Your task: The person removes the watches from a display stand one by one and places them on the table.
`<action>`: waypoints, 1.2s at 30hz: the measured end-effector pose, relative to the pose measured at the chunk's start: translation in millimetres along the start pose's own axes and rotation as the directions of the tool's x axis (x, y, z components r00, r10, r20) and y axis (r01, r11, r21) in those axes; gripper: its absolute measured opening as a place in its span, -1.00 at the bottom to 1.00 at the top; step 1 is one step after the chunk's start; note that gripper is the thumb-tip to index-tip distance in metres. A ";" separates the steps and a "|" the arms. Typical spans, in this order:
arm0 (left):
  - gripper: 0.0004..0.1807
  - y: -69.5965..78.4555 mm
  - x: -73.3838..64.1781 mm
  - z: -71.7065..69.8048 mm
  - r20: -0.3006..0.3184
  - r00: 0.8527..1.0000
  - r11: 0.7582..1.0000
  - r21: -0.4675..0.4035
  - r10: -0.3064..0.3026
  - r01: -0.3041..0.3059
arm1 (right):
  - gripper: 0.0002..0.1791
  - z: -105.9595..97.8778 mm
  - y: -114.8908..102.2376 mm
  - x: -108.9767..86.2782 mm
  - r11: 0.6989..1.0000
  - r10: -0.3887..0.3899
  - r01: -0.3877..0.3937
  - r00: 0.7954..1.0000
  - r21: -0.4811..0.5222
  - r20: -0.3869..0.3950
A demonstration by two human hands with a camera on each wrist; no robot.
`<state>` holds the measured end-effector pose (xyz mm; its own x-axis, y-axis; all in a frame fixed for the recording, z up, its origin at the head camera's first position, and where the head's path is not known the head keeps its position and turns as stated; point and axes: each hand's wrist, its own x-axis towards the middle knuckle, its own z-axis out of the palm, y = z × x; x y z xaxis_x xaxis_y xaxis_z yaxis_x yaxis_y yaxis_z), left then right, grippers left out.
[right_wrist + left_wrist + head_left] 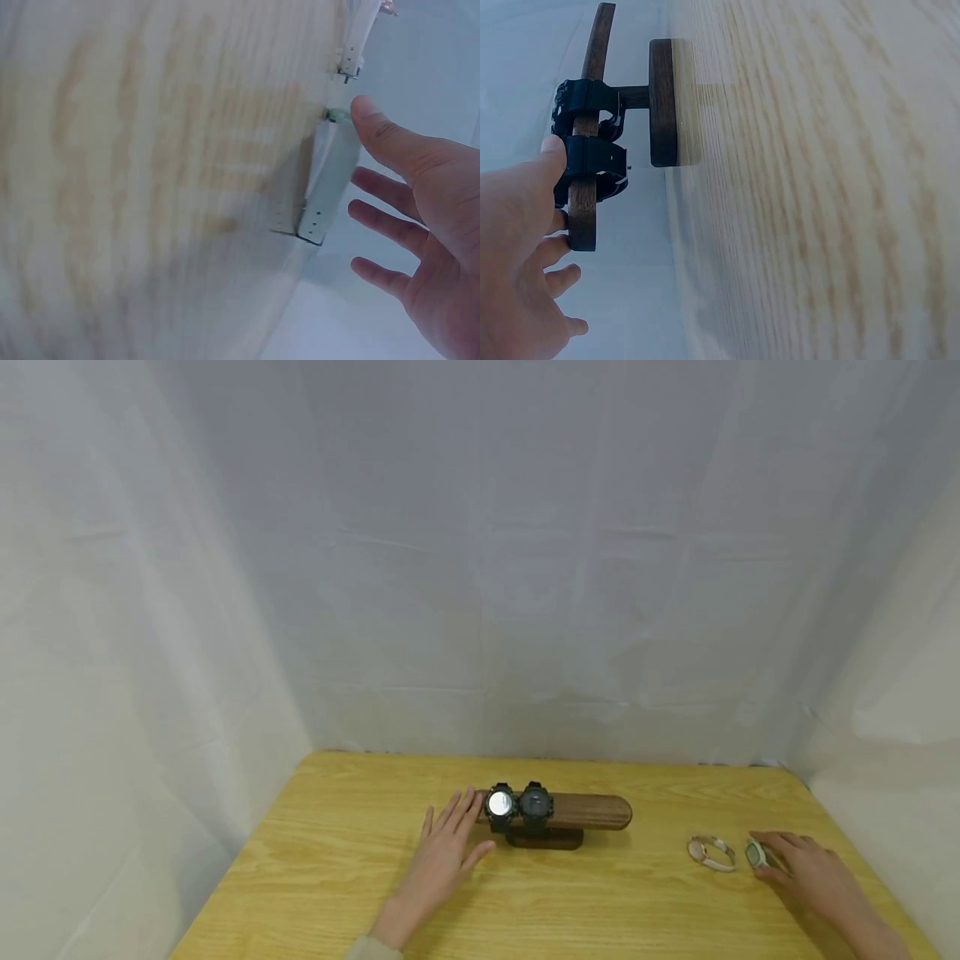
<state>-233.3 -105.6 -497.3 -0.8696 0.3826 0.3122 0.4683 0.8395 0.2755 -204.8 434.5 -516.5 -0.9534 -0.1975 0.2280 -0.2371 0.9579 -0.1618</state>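
Note:
On a dark wooden watch stand (592,811) sit two black wristwatches, one with a bright reflecting face (499,803) and one with a dark face (536,803). My left hand (437,865) rests its nearly straight fingers against the stand's left end, beside the bright-faced watch; the left wrist view shows its thumb at a black strap (596,156). At the right, my right hand (813,877) has thumb and index finger at opposite edges of a pale green watch (755,854), pinching it. Its other fingers are spread loosely behind the green strap (330,180).
A watch with a pale strap (722,855) lies on the wooden table (315,877), just left of the green one. White sheets (480,568) hang behind the table and along both sides.

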 end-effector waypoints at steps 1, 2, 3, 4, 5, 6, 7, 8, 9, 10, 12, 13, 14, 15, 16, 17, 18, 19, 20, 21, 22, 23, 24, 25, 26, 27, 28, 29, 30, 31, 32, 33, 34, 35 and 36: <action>-0.21 0.2 0.0 0.0 0.000 1.000 1.000 0.003 0.001 -0.001 | -0.42 -0.2 -0.7 -0.2 1.000 -0.010 0.010 1.000 -0.005 -0.020; -0.20 0.4 0.0 -0.2 0.002 1.000 1.000 0.007 0.000 0.000 | -0.43 -0.2 -1.7 -0.4 1.000 -0.020 0.020 0.999 -0.010 -0.047; -0.20 0.5 0.0 -0.3 0.004 1.000 1.000 0.011 -0.002 0.002 | -0.45 -0.5 -2.9 -0.2 0.999 -0.036 0.035 0.996 -0.013 -0.080; -0.20 0.6 0.0 -0.2 0.004 1.000 1.000 0.012 -0.002 0.002 | -0.47 -0.9 -4.3 0.2 0.998 -0.056 0.055 0.992 -0.016 -0.117; -0.20 0.7 0.0 -0.3 0.004 1.000 1.000 0.012 -0.002 0.002 | -0.48 -1.2 -6.0 0.8 0.996 -0.083 0.081 0.984 -0.022 -0.159; -0.20 0.8 -0.1 -0.4 0.003 1.000 1.000 0.014 -0.002 0.002 | -0.48 -1.5 -7.6 1.7 0.994 -0.110 0.106 0.974 -0.031 -0.197; -0.20 0.5 0.1 -0.4 0.003 1.000 1.000 0.015 -0.002 0.002 | -0.47 -2.3 -9.6 3.0 0.991 -0.137 0.131 0.963 -0.040 -0.232; -0.20 0.2 0.2 -0.3 0.006 1.000 1.000 0.016 -0.004 0.004 | -0.46 -3.2 -12.0 4.4 0.988 -0.157 0.150 0.952 -0.045 -0.263; -0.20 0.0 0.3 -0.3 0.006 1.000 1.000 0.014 -0.003 0.003 | -0.44 -4.1 -14.6 5.6 0.985 -0.175 0.166 0.942 -0.053 -0.286; -0.20 -0.1 0.4 -0.4 0.004 1.000 1.000 0.014 -0.001 0.001 | -0.43 -5.0 -17.3 6.8 0.982 -0.188 0.177 0.934 -0.063 -0.304; -0.20 -0.4 0.5 -0.2 0.005 1.000 1.000 0.020 0.001 -0.001 | -0.41 -7.1 -23.1 9.4 0.978 -0.207 0.190 0.922 -0.084 -0.328; -0.20 -0.7 0.5 0.0 0.004 1.000 1.000 0.023 0.003 -0.003 | -0.40 -8.3 -26.3 10.8 0.977 -0.214 0.195 0.917 -0.091 -0.338; -0.20 -0.8 0.4 0.0 0.003 1.000 1.000 0.022 0.004 -0.005 | -0.40 -9.4 -29.6 12.1 0.976 -0.216 0.194 0.915 -0.096 -0.340; -0.20 -1.0 0.3 0.2 -0.001 1.000 1.000 0.018 0.009 -0.009 | -0.40 -10.3 -32.8 13.3 0.976 -0.216 0.193 0.915 -0.101 -0.341; -0.20 -1.3 0.2 0.5 -0.004 1.000 1.000 0.018 0.012 -0.012 | -0.40 -11.0 -36.0 14.7 0.976 -0.217 0.194 0.914 -0.101 -0.344; -0.20 -1.5 0.1 0.7 -0.004 1.000 1.000 0.018 0.014 -0.014 | -0.40 -11.8 -39.2 16.1 0.974 -0.225 0.201 0.909 -0.102 -0.351; -0.20 -1.9 0.1 1.1 -0.006 1.000 1.000 0.017 0.015 -0.015 | -0.39 -12.4 -42.6 17.4 0.973 -0.229 0.208 0.906 -0.098 -0.356; -0.19 -2.2 0.1 1.5 -0.005 1.000 1.000 0.020 0.016 -0.015 | -0.38 -12.7 -45.8 18.7 0.971 -0.237 0.217 0.901 -0.096 -0.363; -0.19 -2.3 0.1 1.7 -0.005 1.000 1.000 0.018 0.015 -0.015 | -0.38 -12.8 -49.1 20.1 0.969 -0.247 0.227 0.894 -0.096 -0.374; -0.18 -2.6 0.1 1.9 -0.007 1.000 1.000 0.017 0.016 -0.016 | -0.37 -12.9 -52.4 21.5 0.967 -0.254 0.236 0.888 -0.094 -0.383; -0.17 -2.7 0.3 2.1 -0.004 1.000 1.000 0.021 0.014 -0.014 | -0.37 -13.3 -55.6 22.8 0.965 -0.260 0.246 0.882 -0.088 -0.393; -0.17 -2.8 0.5 2.1 -0.002 1.000 1.000 0.022 0.012 -0.012 | -0.36 -13.5 -59.0 24.0 0.963 -0.268 0.254 0.875 -0.088 -0.403; -0.16 -3.0 0.7 2.4 0.000 1.000 1.000 0.022 0.011 -0.011 | -0.35 -13.3 -62.1 25.6 0.961 -0.274 0.261 0.869 -0.089 -0.412; -0.17 -3.0 0.7 2.3 0.001 1.000 1.000 0.021 0.011 -0.011 | -0.34 -13.6 -65.5 27.0 0.959 -0.282 0.270 0.862 -0.089 -0.421; -0.17 -3.1 0.8 2.3 0.002 1.000 1.000 0.022 0.010 -0.010 | -0.33 -13.8 -68.9 28.4 0.956 -0.290 0.279 0.856 -0.090 -0.429; -0.17 -3.2 0.9 2.4 0.004 1.000 1.000 0.024 0.010 -0.010 | -0.32 -13.8 -72.5 29.7 0.954 -0.294 0.286 0.854 -0.086 -0.430; -0.18 -3.2 0.9 2.5 0.007 1.000 1.000 0.027 0.008 -0.009 | -0.31 -13.7 -75.9 31.2 0.952 -0.300 0.293 0.851 -0.085 -0.431; -0.18 -3.3 0.9 2.5 0.007 1.000 1.000 0.029 0.009 -0.009 | -0.32 -12.9 -78.9 32.9 0.949 -0.310 0.301 0.845 -0.090 -0.436; -0.18 -3.1 0.5 2.3 0.008 1.000 1.000 0.030 0.009 -0.009 | -0.31 -12.3 -81.9 34.4 0.947 -0.317 0.309 0.842 -0.091 -0.437; -0.18 -3.2 0.6 2.1 0.007 1.000 0.999 0.030 0.010 -0.010 | -0.31 -11.6 -85.2 35.8 0.947 -0.317 0.310 0.845 -0.087 -0.431; -0.18 -3.1 0.5 1.8 0.005 1.000 0.999 0.030 0.013 -0.013 | -0.30 -10.2 -87.7 37.1 0.948 -0.314 0.308 0.850 -0.084 -0.423; -0.18 -2.9 0.4 1.3 0.002 1.000 1.000 0.026 0.016 -0.016 | -0.30 -8.5 -90.2 38.7 0.949 -0.311 0.306 0.854 -0.080 -0.417; -0.18 -2.8 0.3 1.0 -0.001 1.000 1.000 0.024 0.018 -0.018 | -0.30 -6.5 -92.0 40.7 0.947 -0.315 0.310 0.851 -0.083 -0.420; -0.18 -2.8 0.3 0.6 -0.002 1.000 1.000 0.025 0.019 -0.019 | -0.30 -4.3 -94.0 42.4 0.947 -0.317 0.311 0.850 -0.084 -0.421; -0.18 -2.7 0.2 0.4 -0.003 1.000 1.000 0.023 0.020 -0.020 | -0.29 -2.5 -96.2 44.3 0.944 -0.324 0.319 0.846 -0.087 -0.423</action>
<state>-234.9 -107.6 -498.3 -0.8598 0.3978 0.3202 0.4814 0.8405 0.2485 -223.7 334.1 -488.5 -0.6508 -0.3897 0.6517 -0.5114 0.8593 0.0032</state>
